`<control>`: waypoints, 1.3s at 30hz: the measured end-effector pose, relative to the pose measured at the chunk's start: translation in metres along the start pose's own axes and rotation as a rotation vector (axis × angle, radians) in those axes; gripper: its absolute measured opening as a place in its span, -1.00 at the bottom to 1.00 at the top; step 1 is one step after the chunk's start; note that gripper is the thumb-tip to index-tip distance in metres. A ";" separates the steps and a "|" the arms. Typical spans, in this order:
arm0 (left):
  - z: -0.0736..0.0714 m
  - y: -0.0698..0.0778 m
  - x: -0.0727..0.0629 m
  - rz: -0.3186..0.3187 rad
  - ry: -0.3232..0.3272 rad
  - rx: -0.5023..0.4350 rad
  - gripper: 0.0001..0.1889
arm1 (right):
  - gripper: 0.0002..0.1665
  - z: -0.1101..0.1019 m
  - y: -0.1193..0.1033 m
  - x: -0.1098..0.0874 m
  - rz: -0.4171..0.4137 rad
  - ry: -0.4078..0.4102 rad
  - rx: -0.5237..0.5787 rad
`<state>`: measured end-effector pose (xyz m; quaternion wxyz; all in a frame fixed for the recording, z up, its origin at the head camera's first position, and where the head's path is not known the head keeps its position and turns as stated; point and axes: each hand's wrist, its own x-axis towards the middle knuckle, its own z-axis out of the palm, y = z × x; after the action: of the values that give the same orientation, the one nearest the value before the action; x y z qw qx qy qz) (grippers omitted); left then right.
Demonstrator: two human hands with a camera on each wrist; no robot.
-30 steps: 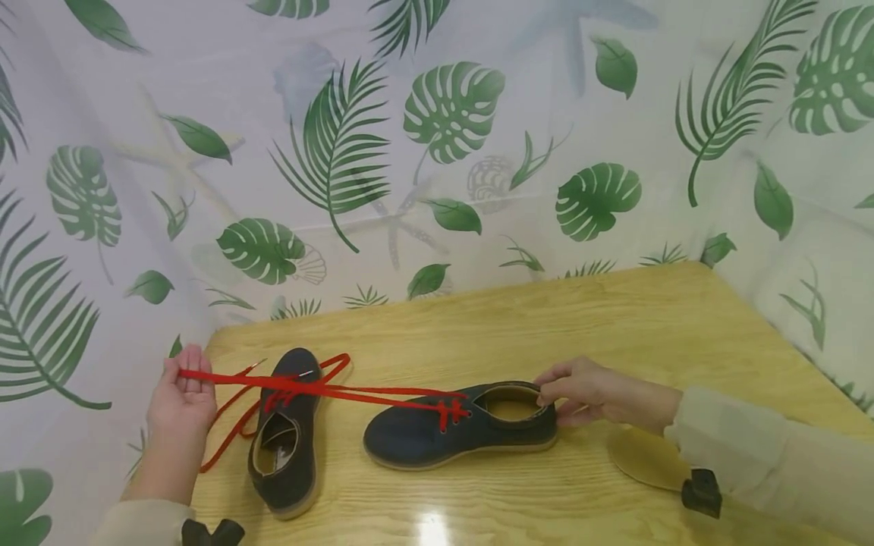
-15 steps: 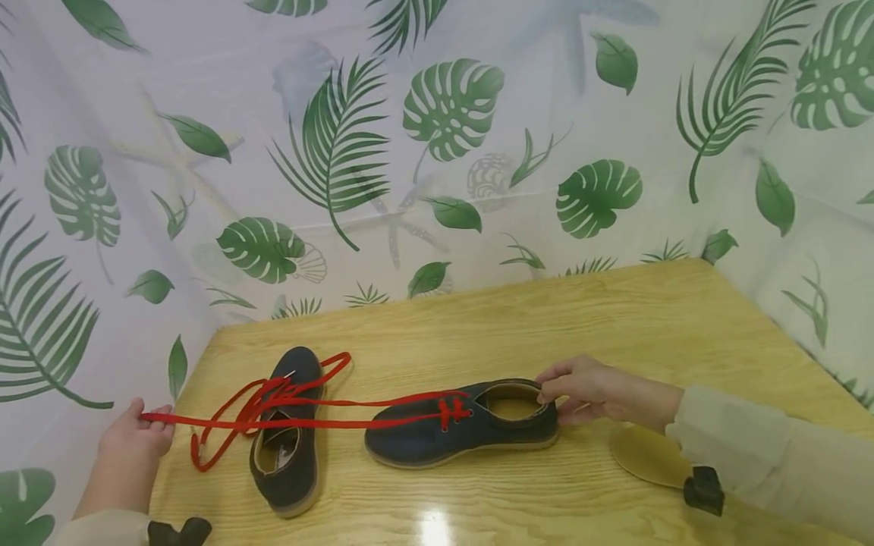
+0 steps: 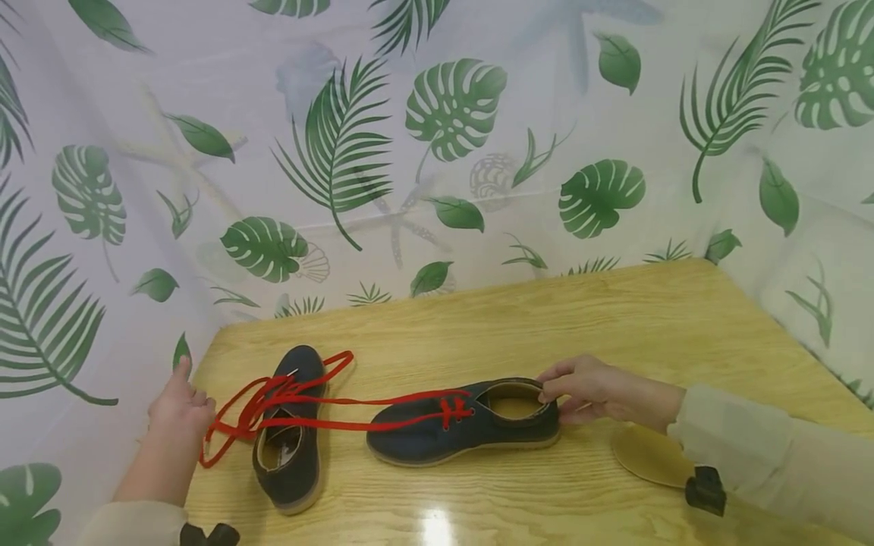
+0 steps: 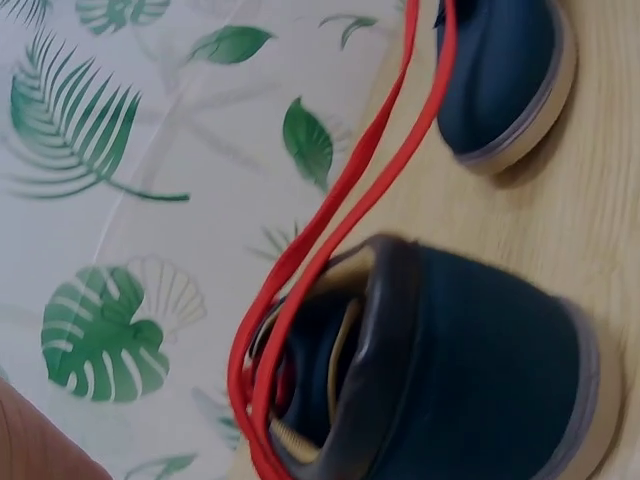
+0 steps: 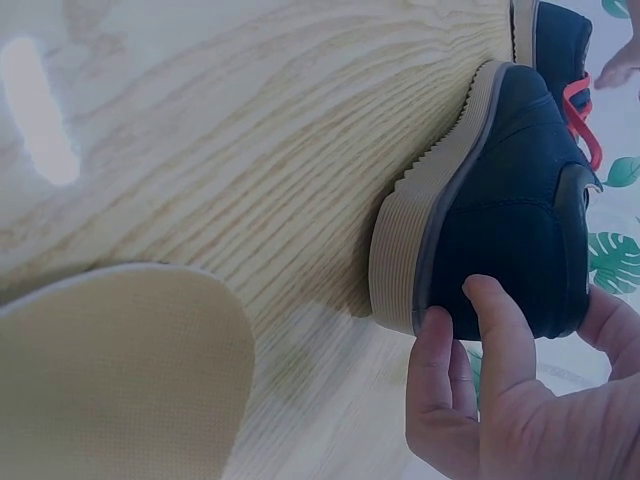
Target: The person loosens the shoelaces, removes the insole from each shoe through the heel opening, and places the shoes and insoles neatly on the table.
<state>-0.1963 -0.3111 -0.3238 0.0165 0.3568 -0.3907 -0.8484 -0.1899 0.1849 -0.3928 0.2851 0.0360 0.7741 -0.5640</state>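
Note:
Two dark blue shoes with red laces lie on the table. My right hand (image 3: 589,390) grips the right shoe (image 3: 410,436) at its heel. In the right wrist view, fingers (image 5: 500,340) press the outside of the heel, with the thumb at the collar. Long red laces (image 3: 341,425) stretch from its eyelets leftward across the left shoe (image 3: 287,478), which points away from me. My left hand (image 3: 179,409) is left of the lace loops, thumb raised, with no lace visible in it. Only a sliver of that hand shows in the left wrist view.
A tan insole (image 3: 649,455) lies on the wooden table (image 3: 519,493), partly beneath the right forearm. A leaf-printed white cloth (image 3: 382,152) rises behind the table and along both sides.
My left hand first swung left and toward me, pulling a red lace, then let go and moved back to the right and up. The right hand keeps its grip on the heel.

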 end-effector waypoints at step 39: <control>0.055 -0.169 -0.014 0.551 -0.603 0.991 -0.27 | -0.43 0.001 0.005 0.002 -0.015 -0.011 0.022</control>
<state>-0.1779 -0.1536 -0.4052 -0.0435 -0.0455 -0.8013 -0.5949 -0.1893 0.1857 -0.3984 0.2844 0.0301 0.7667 -0.5748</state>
